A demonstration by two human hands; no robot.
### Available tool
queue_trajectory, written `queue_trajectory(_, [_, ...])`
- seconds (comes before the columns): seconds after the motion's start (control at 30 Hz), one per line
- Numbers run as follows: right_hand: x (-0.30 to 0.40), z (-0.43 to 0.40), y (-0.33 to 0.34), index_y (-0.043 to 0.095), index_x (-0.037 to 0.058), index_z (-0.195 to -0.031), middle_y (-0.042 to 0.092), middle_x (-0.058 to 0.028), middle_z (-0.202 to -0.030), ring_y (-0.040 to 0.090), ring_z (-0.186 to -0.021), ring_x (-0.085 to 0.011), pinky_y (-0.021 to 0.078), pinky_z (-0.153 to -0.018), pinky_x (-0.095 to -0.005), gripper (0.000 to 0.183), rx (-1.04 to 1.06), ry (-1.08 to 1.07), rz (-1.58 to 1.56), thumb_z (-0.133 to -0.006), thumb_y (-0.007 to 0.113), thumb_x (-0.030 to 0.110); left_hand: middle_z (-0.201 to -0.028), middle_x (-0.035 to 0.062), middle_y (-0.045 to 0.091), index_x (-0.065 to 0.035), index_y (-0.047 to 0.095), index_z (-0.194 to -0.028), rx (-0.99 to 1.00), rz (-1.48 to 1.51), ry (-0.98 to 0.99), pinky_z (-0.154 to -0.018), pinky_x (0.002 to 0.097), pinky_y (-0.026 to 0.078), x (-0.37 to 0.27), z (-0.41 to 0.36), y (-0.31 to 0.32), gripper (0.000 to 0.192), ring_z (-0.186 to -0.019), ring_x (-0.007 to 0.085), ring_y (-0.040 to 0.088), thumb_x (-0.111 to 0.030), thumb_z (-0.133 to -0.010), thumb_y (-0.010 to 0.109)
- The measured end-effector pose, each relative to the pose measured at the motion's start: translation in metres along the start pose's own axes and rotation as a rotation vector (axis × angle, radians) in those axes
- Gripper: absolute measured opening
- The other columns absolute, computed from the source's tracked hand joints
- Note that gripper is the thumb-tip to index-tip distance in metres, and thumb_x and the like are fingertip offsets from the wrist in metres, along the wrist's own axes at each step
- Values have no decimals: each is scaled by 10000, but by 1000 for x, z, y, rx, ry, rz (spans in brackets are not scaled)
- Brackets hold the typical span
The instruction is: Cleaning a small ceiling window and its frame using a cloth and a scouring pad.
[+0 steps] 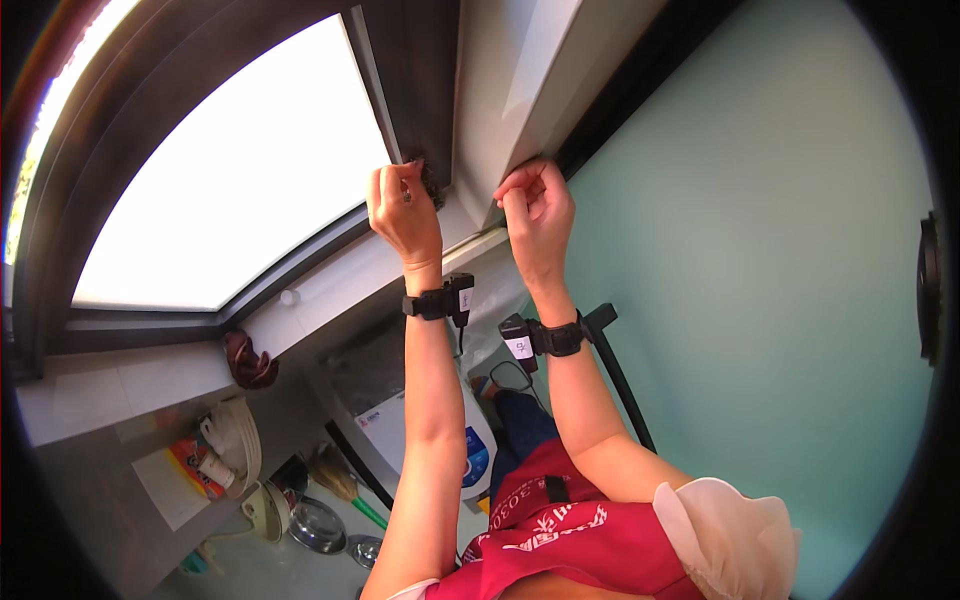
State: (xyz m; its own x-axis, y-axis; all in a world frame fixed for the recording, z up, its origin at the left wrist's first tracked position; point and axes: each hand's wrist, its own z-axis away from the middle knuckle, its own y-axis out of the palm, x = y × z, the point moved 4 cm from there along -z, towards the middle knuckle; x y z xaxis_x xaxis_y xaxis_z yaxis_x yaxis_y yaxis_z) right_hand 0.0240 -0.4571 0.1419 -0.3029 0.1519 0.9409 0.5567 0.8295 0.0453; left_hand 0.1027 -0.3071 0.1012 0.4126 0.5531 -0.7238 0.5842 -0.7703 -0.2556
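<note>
My left hand [403, 206] is at the lower right corner of a bright window pane [232, 180]. Its fingers pinch a dark wiry tangle [433, 187] that looks like steel wool, pressed against the dark window frame [420, 82]; the hand partly covers it. Beside the white wall edge [517, 142], my right hand [538, 202] is loosely curled, thumb against the fingers, with nothing seen inside. Its fingertips are close to that edge; whether they touch it I cannot tell. Each wrist wears a black strap with a small box.
A crumpled maroon cloth [250, 361] lies on the white sill [300, 315]. Below are a broom [337, 476], a glass lid [317, 525], an orange packet [196, 465] and a white appliance [390, 424]. A teal frosted glass panel [750, 247] fills the right side.
</note>
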Motion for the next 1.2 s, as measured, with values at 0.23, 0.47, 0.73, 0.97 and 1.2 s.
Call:
queue_trajectory(0.23, [-4, 1, 1, 610, 19, -865, 654, -36, -769, 590, -715, -108, 476, -682, -270, 15, -4, 1, 14, -877, 610, 28, -756, 55, 585, -45, 638, -783, 99, 70, -189, -616, 342, 469, 23, 18, 4, 153, -648, 196, 568, -12, -825, 782])
queue_trajectory(0.47, [-2, 0, 0, 608, 20, -867, 657, -39, -768, 595, -709, -112, 480, -683, -271, 18, -11, -8, 0, -874, 615, 34, -695, 44, 542, -47, 655, -752, 33, 91, -138, -574, 344, 414, 3, -1, 1, 155, -601, 177, 503, -24, -815, 796])
queue_trajectory(0.73, [-2, -2, 1, 598, 13, -860, 649, -36, -768, 589, -716, -108, 474, -684, -269, 21, -3, 9, 16, -869, 611, 26, -710, 48, 563, -47, 653, -766, 74, 78, -136, -567, 351, 419, 1, -6, -2, 159, -585, 184, 511, -36, -816, 803])
queue_trajectory(0.97, [3, 0, 2, 601, 14, -858, 652, -35, -772, 583, -711, -108, 471, -683, -270, 28, -6, 10, 14, -872, 610, 37, -727, 47, 585, -48, 647, -770, 98, 20, -114, -575, 338, 434, 5, -5, -3, 167, -594, 178, 527, -37, -813, 808])
queue_trajectory(1.2, [-3, -2, -2, 603, 11, -858, 653, -41, -775, 598, -717, -114, 484, -695, -273, 39, -7, 7, -7, -870, 622, 43, -688, 28, 527, -37, 655, -742, 25, 133, -220, -570, 335, 383, 1, -7, -4, 190, -605, 156, 461, -44, -793, 839])
